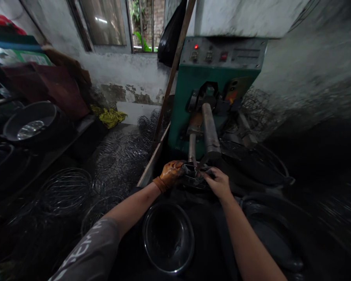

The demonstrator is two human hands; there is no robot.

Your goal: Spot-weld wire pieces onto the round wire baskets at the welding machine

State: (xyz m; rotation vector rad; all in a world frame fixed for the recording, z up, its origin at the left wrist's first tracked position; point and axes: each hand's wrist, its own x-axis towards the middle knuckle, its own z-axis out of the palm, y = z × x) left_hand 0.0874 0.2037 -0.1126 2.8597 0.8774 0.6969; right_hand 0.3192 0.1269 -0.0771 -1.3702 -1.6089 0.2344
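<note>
so both hands are on the same thing here: a small wire frame [194,184], dark and kinda hard to make out. the left grip [172,174], in an orange glove, is closed on its left end. the right grip [220,184], bare, pinches the right end between thumb and fingers. so the frame lies right between the two grips, long way running side to side from one to the other, looks roughly level to me.

the bit that matters imo: the rods' meeting point sits in the gap between the grips, and the right fingertips look nearer to it than the left ones. the fat rod [211,132] comes down from ahead of the grips, thin rod [192,146] just left of it, both off the green machine [178,97]. can't tell if metal touches the wire. bowl [179,251] is just below the grips, nearer the body.
</note>
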